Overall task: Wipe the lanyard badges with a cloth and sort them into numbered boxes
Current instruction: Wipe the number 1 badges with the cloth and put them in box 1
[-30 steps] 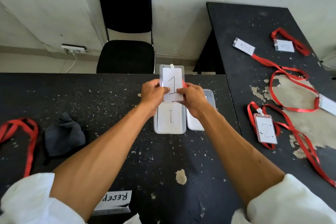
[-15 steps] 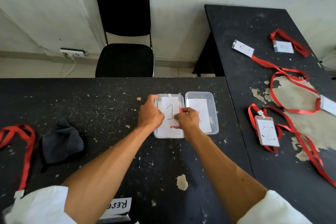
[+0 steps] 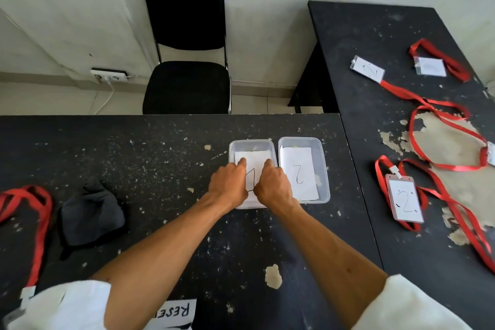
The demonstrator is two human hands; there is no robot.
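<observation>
Pressing the 1 badge [image 3: 254,171] down inside box 1 [image 3: 251,142] with left hand [image 3: 230,185] and right hand [image 3: 273,187] side by side. Grip apart on both, straight fingers [image 3: 242,161] flat on it. Just beside, box 2 [image 3: 300,139]; well left on the surface [image 3: 160,158], dark cloth [image 3: 91,214].

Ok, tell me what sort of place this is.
Probably a plain office or meeting room: two worn black tables, a black padded chair behind them, and a card reading RESE.
</observation>
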